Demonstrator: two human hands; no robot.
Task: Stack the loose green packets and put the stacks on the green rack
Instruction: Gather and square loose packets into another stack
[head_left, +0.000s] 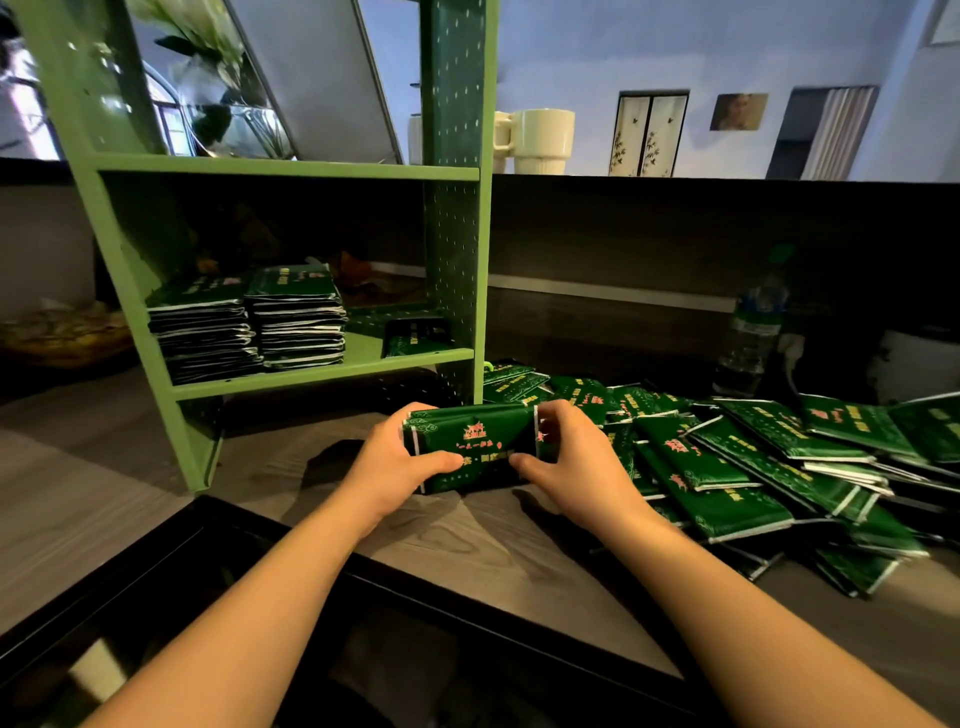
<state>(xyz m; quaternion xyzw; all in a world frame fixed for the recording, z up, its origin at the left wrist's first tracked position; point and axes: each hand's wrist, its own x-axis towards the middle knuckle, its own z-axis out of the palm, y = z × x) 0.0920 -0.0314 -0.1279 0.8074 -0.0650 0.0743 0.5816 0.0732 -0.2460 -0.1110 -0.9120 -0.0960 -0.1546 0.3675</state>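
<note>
A small stack of green packets (475, 441) with pink print stands on the wooden counter in front of the green rack (322, 366). My left hand (395, 462) grips its left end and my right hand (566, 457) grips its right end, thumbs on top. To the right lies a loose pile of green packets (753, 462), spread over the counter. On the rack's lower shelf stand two tall packet stacks (249, 322), and a single packet (415, 338) leans near the rack's right post.
A clear water bottle (750, 332) stands behind the pile at the dark back wall. Cream mugs (540, 140) sit on the ledge above. A black-framed glass panel (208, 597) lies at the counter's near edge. A yellow bowl (62, 332) sits left of the rack.
</note>
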